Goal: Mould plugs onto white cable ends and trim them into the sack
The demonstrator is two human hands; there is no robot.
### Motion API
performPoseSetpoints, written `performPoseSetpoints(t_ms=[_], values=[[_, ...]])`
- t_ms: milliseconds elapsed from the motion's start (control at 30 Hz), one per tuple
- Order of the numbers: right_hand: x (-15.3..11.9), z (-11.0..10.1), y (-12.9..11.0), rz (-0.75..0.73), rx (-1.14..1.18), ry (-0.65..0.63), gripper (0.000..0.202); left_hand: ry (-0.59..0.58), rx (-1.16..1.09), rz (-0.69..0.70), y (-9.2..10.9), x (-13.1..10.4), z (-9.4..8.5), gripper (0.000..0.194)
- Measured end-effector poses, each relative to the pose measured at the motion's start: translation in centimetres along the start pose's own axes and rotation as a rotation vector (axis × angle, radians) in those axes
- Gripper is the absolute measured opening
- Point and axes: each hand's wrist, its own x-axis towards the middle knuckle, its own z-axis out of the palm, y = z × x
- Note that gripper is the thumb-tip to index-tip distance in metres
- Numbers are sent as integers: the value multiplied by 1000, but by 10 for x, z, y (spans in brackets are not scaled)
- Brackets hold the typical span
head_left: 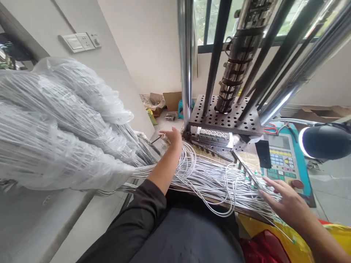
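My right hand point(286, 199) has its thumb and fingers at the near end of a slim metal bar point(248, 170), gripping it. Small green-tipped cable ends lie along this bar. Farther left, my left hand point(172, 136) reaches forward past the bundle, thumb up and a finger stretched out; its other fingers are partly hidden. Close to it are a dark rod point(156, 140) and looped cable. White cables point(208, 175) spread across the work surface between both hands, some looping over its front edge. A second dark bar point(212, 150) lies by the press base.
A press with a perforated plate point(226, 117) and steel columns point(185, 65) stands ahead. Plastic-wrapped cable bundles point(60, 128) fill the left. To the right are a teal control panel point(287, 153), a phone point(263, 153), red-handled scissors point(270, 128) and a lamp point(325, 141).
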Motion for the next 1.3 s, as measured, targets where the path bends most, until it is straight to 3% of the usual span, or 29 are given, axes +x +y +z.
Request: performPoseSetpoints(t_ms=[67, 100, 200, 267, 333, 467, 633, 733, 833, 900, 1000, 1100, 1200, 1300], values=[[-6, 5, 4, 6, -43, -23, 57, -128, 105, 183, -20, -30, 8, 39], [-8, 8, 4, 27, -65, -48, 57, -294, 158, 300, -31, -47, 13, 30], [-9, 15, -3, 118, -119, -119, 51, -955, 287, 648, -56, -95, 37, 18], [-6, 18, -9, 160, -139, -134, 47, -1231, 406, 851, -62, -117, 61, 21], [-3, 20, -13, 193, -166, -135, 43, -1368, 597, 984, -63, -127, 89, 31], [0, 26, -16, 236, -193, -112, 33, -1565, 961, 1076, -58, -127, 134, 52], [-4, 29, -10, 189, -73, -44, 31, -1764, 984, 1206, -54, -122, 156, 40], [-10, 19, -2, 124, -22, 7, 34, -1726, 884, 1221, -49, -125, 149, 34], [-4, 5, 6, 62, 46, 44, 40, -1518, 802, 1174, -42, -124, 129, 40], [15, 1, 9, 30, 105, 42, 43, -1361, 775, 1139, -40, -116, 113, 41], [67, 12, 8, -8, 180, 19, 43, -1141, 803, 1074, -42, -90, 93, 40], [134, 34, 3, 4, 230, -9, 39, -961, 881, 991, -45, -50, 85, 43], [192, 52, -3, -1, 240, -10, 34, -901, 935, 921, -46, -13, 90, 47], [231, 59, -7, -61, 200, 34, 32, -888, 983, 799, -44, 10, 102, 49]])
